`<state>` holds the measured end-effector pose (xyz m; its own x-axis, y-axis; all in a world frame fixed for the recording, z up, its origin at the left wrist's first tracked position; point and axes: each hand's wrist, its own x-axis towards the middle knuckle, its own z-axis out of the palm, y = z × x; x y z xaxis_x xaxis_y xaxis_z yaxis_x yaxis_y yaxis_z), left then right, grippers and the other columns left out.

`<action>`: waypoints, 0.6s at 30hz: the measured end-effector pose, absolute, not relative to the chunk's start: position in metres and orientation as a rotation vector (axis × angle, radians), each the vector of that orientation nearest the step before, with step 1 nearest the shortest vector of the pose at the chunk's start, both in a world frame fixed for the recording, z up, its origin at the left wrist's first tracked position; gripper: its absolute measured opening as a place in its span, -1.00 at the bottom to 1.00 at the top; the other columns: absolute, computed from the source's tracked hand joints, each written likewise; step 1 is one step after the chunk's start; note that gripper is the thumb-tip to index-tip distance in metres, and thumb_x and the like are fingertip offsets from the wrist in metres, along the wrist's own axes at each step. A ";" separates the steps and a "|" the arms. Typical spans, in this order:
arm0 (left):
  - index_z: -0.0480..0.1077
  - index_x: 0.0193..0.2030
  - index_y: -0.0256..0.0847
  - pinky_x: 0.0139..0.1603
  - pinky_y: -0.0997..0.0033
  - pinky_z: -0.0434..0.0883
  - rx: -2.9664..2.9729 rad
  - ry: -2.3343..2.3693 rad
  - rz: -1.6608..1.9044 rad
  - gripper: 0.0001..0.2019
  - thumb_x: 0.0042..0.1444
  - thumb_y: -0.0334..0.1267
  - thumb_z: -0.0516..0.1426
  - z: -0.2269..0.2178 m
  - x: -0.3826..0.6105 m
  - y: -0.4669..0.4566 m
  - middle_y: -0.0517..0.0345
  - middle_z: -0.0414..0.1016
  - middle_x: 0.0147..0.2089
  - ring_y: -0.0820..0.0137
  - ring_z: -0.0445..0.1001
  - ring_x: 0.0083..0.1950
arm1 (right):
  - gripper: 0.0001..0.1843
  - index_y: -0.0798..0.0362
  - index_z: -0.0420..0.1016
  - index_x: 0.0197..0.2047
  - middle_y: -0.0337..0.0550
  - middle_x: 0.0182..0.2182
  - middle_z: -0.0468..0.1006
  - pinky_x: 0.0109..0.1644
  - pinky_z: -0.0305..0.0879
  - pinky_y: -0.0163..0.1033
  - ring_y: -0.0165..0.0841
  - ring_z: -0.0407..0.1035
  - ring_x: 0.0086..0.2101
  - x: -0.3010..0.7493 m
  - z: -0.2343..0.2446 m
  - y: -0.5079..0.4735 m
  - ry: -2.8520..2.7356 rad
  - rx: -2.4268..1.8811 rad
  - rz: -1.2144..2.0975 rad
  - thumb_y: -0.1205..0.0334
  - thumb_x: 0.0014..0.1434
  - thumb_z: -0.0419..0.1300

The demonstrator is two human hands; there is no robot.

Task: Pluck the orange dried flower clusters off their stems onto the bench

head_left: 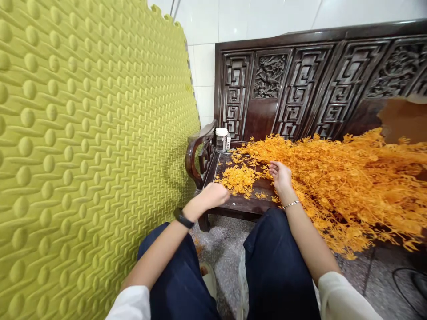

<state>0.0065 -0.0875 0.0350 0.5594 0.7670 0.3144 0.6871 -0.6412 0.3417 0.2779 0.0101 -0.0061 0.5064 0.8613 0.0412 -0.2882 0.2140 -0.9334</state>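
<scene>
A big bunch of orange dried flowers (353,186) with thin branching stems lies across the right part of the dark wooden bench. At its left edge is my right hand (282,177), fingers curled in together; whatever they may pinch is too small to make out. A small heap of loose orange flower sprigs (238,179) rests on the bench seat (248,203) between my hands. My left hand (215,195) is closed at the near left side of this heap, and its fingertips are hidden from view.
A clear jar with a white lid (221,140) stands at the seat's back left corner, beside the curved armrest (192,162). Yellow-green foam matting (100,133) rises on the left. Brown cardboard (402,119) leans against the carved backrest. A black cable (405,284) lies at lower right.
</scene>
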 end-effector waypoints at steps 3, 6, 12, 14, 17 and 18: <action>0.38 -0.61 -0.31 -0.54 0.51 0.15 2.924 1.049 0.446 -0.66 0.13 -0.44 -0.04 0.022 0.032 -0.069 0.02 0.45 -0.58 0.44 0.33 -0.56 | -0.89 0.11 0.43 -0.49 -0.27 -0.63 0.41 -0.58 0.23 -0.43 -0.54 0.25 -0.64 0.285 -0.010 0.013 -0.718 -1.122 0.829 0.23 -0.12 0.19; 0.46 -0.38 -0.39 -0.49 0.44 0.14 3.214 0.906 0.146 -0.72 0.17 -0.40 -0.06 0.014 0.037 -0.060 -0.14 0.55 -0.36 0.34 0.47 -0.42 | -0.84 0.13 0.44 -0.44 -0.15 -0.53 0.50 -0.53 0.28 -0.39 -0.48 0.33 -0.59 0.290 -0.011 0.029 -1.027 -1.315 0.731 0.20 -0.07 0.16; 0.48 -0.44 -0.38 -0.52 0.40 0.11 3.259 0.753 0.013 -0.81 0.07 -0.48 0.04 0.005 0.027 -0.056 -0.12 0.51 -0.48 0.29 0.51 -0.40 | -0.95 0.11 0.47 -0.53 -0.04 -0.29 0.56 -0.07 0.31 -0.17 -0.27 0.40 -0.21 0.287 -0.009 0.100 -1.422 -1.628 0.537 0.37 -0.14 0.18; 0.48 -0.45 -0.35 -0.57 0.40 0.07 3.256 0.703 0.025 -0.79 0.10 -0.42 0.04 0.005 0.031 -0.062 -0.08 0.50 -0.50 0.30 0.51 -0.42 | -0.93 0.11 0.46 -0.60 -0.03 -0.15 0.53 0.12 0.16 -0.08 -0.17 0.29 -0.01 0.286 -0.014 0.125 -1.489 -1.705 0.489 0.44 -0.21 0.19; 0.46 -0.47 -0.29 -0.63 0.40 0.03 3.215 0.521 0.061 -0.80 0.10 -0.35 0.05 0.008 0.042 -0.082 0.01 0.50 -0.50 0.32 0.51 -0.45 | -0.89 0.09 0.49 -0.57 -0.04 -0.01 0.46 0.21 -0.01 0.06 -0.06 0.11 0.14 0.285 -0.029 0.154 -1.518 -1.819 0.442 0.45 -0.27 0.21; 0.46 -0.46 -0.28 -0.64 0.41 0.02 3.184 0.441 0.055 -0.81 0.10 -0.34 0.06 0.009 0.047 -0.090 0.04 0.51 -0.49 0.35 0.50 -0.46 | -0.87 0.08 0.50 -0.55 -0.02 0.00 0.45 0.21 -0.03 0.11 -0.03 0.08 0.15 0.284 -0.035 0.162 -1.517 -1.853 0.434 0.44 -0.28 0.22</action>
<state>0.0469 -0.0899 0.0089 0.9619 0.2698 0.0442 0.2723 -0.9598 -0.0682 0.2841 0.1618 -0.0354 0.2604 0.9511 0.1663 0.7193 -0.0762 -0.6905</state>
